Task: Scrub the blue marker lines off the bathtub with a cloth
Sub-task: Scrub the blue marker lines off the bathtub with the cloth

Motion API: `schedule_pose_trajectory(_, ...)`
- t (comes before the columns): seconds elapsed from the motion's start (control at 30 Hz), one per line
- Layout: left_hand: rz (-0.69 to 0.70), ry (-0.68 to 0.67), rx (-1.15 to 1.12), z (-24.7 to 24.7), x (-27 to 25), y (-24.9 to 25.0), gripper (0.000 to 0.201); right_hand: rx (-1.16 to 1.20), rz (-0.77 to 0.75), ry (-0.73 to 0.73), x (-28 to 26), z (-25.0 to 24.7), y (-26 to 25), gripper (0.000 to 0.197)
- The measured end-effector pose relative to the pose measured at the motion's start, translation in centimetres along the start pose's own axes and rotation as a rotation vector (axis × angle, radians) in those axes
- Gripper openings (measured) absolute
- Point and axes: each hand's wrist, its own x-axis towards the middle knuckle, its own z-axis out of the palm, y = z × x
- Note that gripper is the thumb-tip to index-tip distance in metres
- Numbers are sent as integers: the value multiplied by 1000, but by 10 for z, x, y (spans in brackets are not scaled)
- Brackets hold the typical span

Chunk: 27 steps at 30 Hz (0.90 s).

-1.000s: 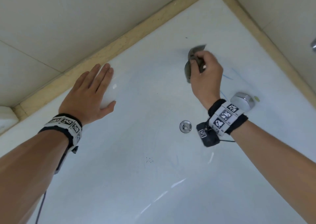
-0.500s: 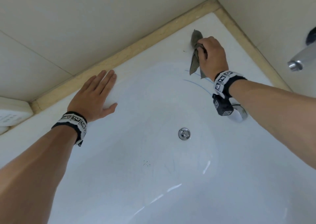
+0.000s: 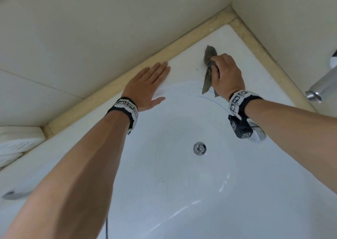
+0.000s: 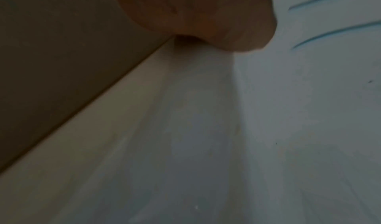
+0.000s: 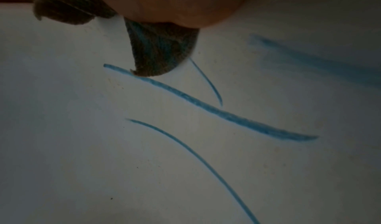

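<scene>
My right hand (image 3: pixel 225 72) grips a bunched grey-green cloth (image 3: pixel 208 69) against the far rim of the white bathtub (image 3: pixel 182 193). One end of the cloth (image 5: pixel 163 51) hangs below the palm and carries blue stains. Thin blue marker lines (image 3: pixel 212 100) curve across the tub wall just under that hand; in the right wrist view several blue lines (image 5: pixel 206 103) and a smear (image 5: pixel 313 61) run under the cloth. My left hand (image 3: pixel 145 85) lies flat, fingers straight, on the tub rim to the left. Two blue lines (image 4: pixel 334 33) show at the upper right of the left wrist view.
A beige stone ledge (image 3: pixel 164 51) and tiled walls border the tub at the far corner. A chrome spout (image 3: pixel 321 87) juts in from the right. The chrome drain (image 3: pixel 200 148) sits on the tub floor, and a chrome overflow cap (image 3: pixel 258 134) lies under my right wrist.
My right hand carried the cloth from the tub wall up to the far rim. My left hand slid right along the rim, closer to the right hand.
</scene>
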Motion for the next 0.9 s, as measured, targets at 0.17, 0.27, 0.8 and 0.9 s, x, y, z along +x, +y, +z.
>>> schedule_pose_trajectory(0.17, 17, 57, -74, 11, 4, -3, 71, -3, 17, -11, -1, 2, -1, 22)
schedule_pose_trajectory(0.27, 12, 53, -107, 7, 3, -4, 70, 9, 35, -15, 4, -3, -7, 16)
schedule_pose_trajectory(0.8, -14, 76, -171, 12, 1, -3, 69, -268, 98, -186, 40, 10, -63, 26)
schedule_pose_trajectory(0.9, -23, 85, -158, 14, 1, -4, 70, -262, -95, -316, -12, 7, -68, 28)
